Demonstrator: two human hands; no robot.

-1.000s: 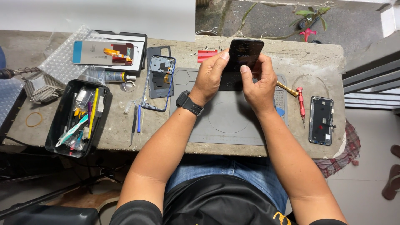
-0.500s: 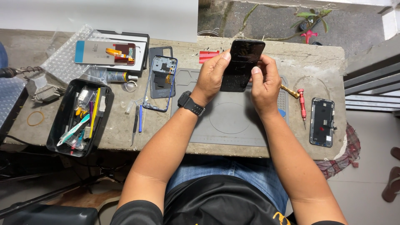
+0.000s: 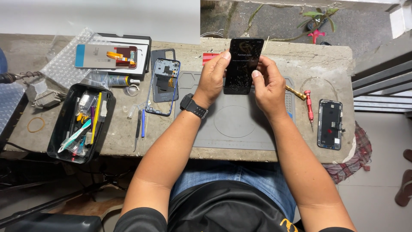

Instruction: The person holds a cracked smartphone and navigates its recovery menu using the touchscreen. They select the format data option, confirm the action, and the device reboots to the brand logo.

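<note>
I'm looking down on a rough concrete bench (image 3: 128,141) at the edge of a paved yard, with a grey repair mat (image 3: 240,124) laid across its middle. My left hand (image 3: 213,81) and right hand (image 3: 268,88) are close together, both clamped on a black phone (image 3: 243,65) held upright above the mat's far edge, the left gripping its side and the right thumb pressed on the cracked glass, which seems to steady it so the dimly lit screen faces me. An opened phone frame (image 3: 162,88) lies to the left of the mat, beside tweezers (image 3: 138,129) and a black tool tray (image 3: 81,122), all within the left hand's reach. A red screwdriver (image 3: 309,105) and another bare phone body (image 3: 330,123) rest well to the right.
</note>
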